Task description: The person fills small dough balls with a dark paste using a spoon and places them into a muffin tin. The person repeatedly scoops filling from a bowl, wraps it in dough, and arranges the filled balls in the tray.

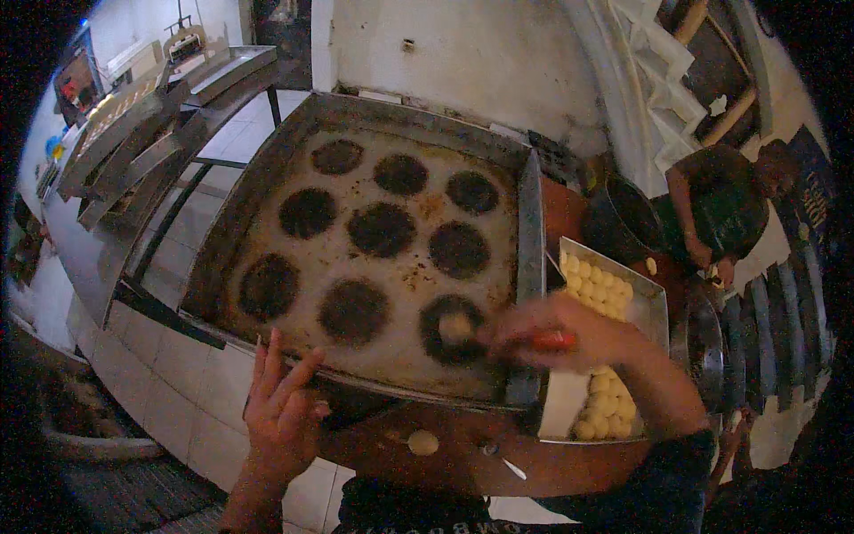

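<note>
A large metal tray (420, 287) with a raised rim lies before me, bearing several dark round patches on its greasy surface. Over its right side, my right hand (560, 334) grips a blurred tool with a red handle (554, 341). A round, light-coloured blurred shape (457, 328) shows within the lower right dark patch; whether it belongs to the tool, I cannot tell. My left hand (283, 394) is at the tray's near left edge, fingers spread, holding nothing. Partly behind my right forearm is a rectangular metal tray (650, 320) with rows of pale yellow dough balls (604, 410).
A round pale piece (423, 442) and a small white-handled utensil (514, 469) lie on the brown table (560, 470). Metal trays (150, 150) are stacked at the left. Another person (717, 207) works at the right beside a dark round pan (630, 207).
</note>
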### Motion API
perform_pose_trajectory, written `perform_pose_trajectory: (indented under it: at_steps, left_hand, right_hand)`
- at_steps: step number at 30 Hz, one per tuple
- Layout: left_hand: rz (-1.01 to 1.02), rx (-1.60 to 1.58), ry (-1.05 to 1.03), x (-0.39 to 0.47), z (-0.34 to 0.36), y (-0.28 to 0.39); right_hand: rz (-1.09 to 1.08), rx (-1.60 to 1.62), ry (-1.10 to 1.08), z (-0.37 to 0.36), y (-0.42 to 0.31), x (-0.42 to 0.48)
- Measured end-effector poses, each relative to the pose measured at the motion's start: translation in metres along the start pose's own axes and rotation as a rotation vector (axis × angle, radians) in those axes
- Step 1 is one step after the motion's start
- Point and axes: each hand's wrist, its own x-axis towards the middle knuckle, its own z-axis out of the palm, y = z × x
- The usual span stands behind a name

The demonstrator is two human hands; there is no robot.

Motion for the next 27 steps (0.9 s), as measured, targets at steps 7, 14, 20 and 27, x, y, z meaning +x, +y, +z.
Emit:
perform_pose_trajectory:
  at_steps: [7, 14, 20, 27]
  left_hand:
    - [0.050, -0.019, -0.003, 0.010, -0.003, -0.003]
    - [0.104, -0.072, -0.034, 0.002, 0.000, -0.011]
    - [0.092, -0.061, -0.072, 0.005, -0.010, -0.018]
    - [0.152, -0.075, -0.020, -0.003, 0.003, -0.017]
  right_hand:
    - [0.228, -0.134, 0.136, -0.004, 0.002, 0.010]
    - [0.160, 0.124, 0.204, 0.002, 0.018, 0.090]
    - [-0.087, 0.178, -0.110, 0.027, -0.013, 0.117]
    - [0.048, 0.116, -0.013, 0.001, 0.010, 0.128]
